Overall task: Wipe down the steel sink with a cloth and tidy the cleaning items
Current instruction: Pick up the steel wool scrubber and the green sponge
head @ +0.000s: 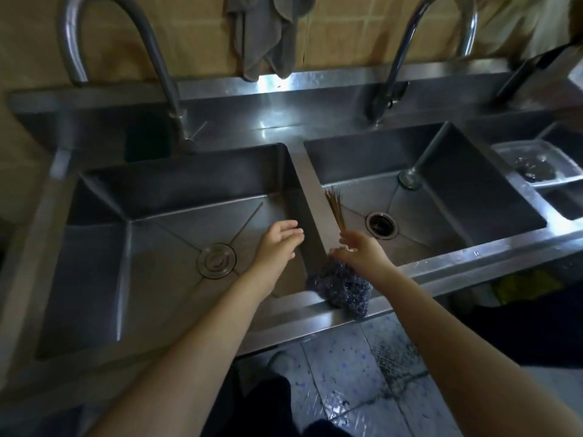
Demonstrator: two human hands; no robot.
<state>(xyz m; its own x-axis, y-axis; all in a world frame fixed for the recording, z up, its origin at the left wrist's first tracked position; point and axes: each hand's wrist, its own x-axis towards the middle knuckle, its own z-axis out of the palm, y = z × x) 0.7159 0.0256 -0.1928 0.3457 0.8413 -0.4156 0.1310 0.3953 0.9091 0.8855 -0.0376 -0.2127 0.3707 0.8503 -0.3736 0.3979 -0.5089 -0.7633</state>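
A steel double sink has a left basin [142,234] and a right basin [441,209], split by a narrow divider [312,197]. My left hand [279,244] hovers over the left basin near the divider, fingers straight and holding nothing. My right hand [362,250] is over the front of the divider, fingers loosely extended, just above a dark purple mesh scrubber [340,287] that lies on the front rim. A thin bundle of brown bristles [430,205] rests along the divider right beyond my right fingertips. A grey cloth [268,36] hangs on the tiled wall.
Two curved taps [151,58] [407,48] rise behind the basins. A clear plastic tray [536,165] holding a dark item sits on the right ledge. The left drain [216,260] is plugged, the right drain [381,225] is open. Wet tiled floor [362,373] lies below.
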